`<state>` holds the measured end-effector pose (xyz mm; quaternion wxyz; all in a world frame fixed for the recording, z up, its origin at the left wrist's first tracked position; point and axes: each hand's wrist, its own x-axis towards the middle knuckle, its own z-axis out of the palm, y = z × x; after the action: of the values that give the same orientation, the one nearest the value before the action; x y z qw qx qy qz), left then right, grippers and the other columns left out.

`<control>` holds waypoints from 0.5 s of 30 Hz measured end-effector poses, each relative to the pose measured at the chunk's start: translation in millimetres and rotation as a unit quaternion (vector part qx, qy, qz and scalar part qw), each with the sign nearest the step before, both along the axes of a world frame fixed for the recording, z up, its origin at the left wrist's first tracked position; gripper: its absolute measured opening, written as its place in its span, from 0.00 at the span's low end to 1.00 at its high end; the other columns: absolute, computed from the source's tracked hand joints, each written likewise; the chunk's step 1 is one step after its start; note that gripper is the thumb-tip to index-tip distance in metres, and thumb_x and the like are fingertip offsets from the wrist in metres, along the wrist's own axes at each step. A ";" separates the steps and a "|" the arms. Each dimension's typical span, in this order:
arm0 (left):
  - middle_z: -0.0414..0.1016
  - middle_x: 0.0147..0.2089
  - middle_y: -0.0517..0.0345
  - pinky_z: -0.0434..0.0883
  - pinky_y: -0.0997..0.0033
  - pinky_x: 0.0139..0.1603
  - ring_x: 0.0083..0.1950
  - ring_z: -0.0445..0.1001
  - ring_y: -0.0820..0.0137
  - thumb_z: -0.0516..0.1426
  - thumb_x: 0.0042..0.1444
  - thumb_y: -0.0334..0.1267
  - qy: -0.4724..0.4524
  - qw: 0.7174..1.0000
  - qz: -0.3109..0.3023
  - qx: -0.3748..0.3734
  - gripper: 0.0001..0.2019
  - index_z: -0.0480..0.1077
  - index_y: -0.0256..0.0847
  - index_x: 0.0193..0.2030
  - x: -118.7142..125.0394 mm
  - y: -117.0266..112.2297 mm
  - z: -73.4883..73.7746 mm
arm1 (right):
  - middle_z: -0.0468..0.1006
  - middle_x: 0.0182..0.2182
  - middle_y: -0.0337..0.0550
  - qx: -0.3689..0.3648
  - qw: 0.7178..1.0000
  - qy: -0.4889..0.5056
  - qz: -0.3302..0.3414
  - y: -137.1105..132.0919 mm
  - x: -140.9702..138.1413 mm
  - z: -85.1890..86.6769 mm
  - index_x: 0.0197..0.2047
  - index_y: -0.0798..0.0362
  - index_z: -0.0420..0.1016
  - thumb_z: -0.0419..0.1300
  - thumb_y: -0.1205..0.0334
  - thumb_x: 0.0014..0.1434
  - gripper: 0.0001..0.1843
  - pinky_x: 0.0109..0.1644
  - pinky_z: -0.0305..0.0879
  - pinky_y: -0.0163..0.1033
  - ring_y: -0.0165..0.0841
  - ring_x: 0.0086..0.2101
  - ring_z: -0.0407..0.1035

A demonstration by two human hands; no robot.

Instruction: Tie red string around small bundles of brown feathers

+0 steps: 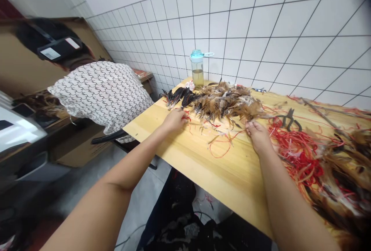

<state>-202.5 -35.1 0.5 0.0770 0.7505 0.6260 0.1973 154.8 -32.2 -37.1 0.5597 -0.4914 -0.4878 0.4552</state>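
A long bundle of brown feathers (pixel 223 100) lies across the wooden table, with black feathers (pixel 181 95) at its left end. My left hand (pixel 174 120) rests on the tabletop just below the black feathers. Its fingers are closed, and red string (pixel 188 116) shows at the fingertips. At the bundle's lower right edge, my right hand (pixel 257 135) has thumb and fingers pinched together. A thin red string runs to these fingertips; feather tips partly hide the grip. Between the hands lie a loose loop of red string (pixel 219 156) and some small feathers.
Black-handled cutters (pixel 289 120) lie right of the bundle, beside tangled red string (pixel 301 154) and more brown feathers (pixel 348 166). A water bottle (pixel 197 69) stands by the tiled wall (pixel 220 23). A person in a patterned top (pixel 101 92) sits at the left.
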 end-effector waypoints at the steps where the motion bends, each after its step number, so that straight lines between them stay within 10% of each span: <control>1: 0.72 0.39 0.49 0.63 0.65 0.51 0.46 0.69 0.62 0.59 0.49 0.35 -0.013 1.000 0.001 0.004 0.04 0.75 0.40 0.31 2.5 1.1 -2.2 | 0.65 0.22 0.36 0.002 1.000 -0.006 -0.002 -1.0 0.6 -0.2 0.25 0.50 0.66 0.66 0.41 0.44 0.22 0.25 0.51 0.36 0.27 0.23 0.54; 8: 0.73 0.32 0.54 0.65 0.69 0.40 0.34 0.69 0.69 0.56 0.51 0.35 -0.132 0.990 0.050 0.008 0.04 0.71 0.38 0.30 -1.2 18.8 19.9 | 0.61 0.19 0.34 0.000 0.999 -0.033 -0.010 -4.4 2.8 -1.5 0.24 0.50 0.66 0.63 0.42 0.47 0.20 0.26 0.48 0.37 0.28 0.22 0.52; 13: 0.70 0.28 0.59 0.62 0.76 0.31 0.26 0.64 0.77 0.56 0.48 0.36 -0.457 0.882 0.118 0.014 0.04 0.65 0.38 0.29 -11.7 37.9 61.6 | 0.62 0.21 0.34 0.004 0.999 -0.027 -0.027 -2.0 0.5 -1.4 0.25 0.50 0.65 0.62 0.42 0.47 0.20 0.28 0.49 0.37 0.27 0.23 0.52; 15: 0.71 0.28 0.59 0.64 0.75 0.32 0.28 0.67 0.75 0.55 0.49 0.36 -0.406 0.902 0.139 0.045 0.04 0.66 0.38 0.30 -13.3 41.8 74.7 | 0.60 0.21 0.34 0.001 0.999 -0.029 -0.043 -0.2 0.6 -2.6 0.25 0.50 0.64 0.61 0.42 0.48 0.20 0.29 0.50 0.37 0.27 0.23 0.52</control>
<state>-215.9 6.8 75.2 0.2627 0.5128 0.6291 0.5218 155.4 -32.4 -39.7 0.5647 -0.5245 -0.4830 0.4156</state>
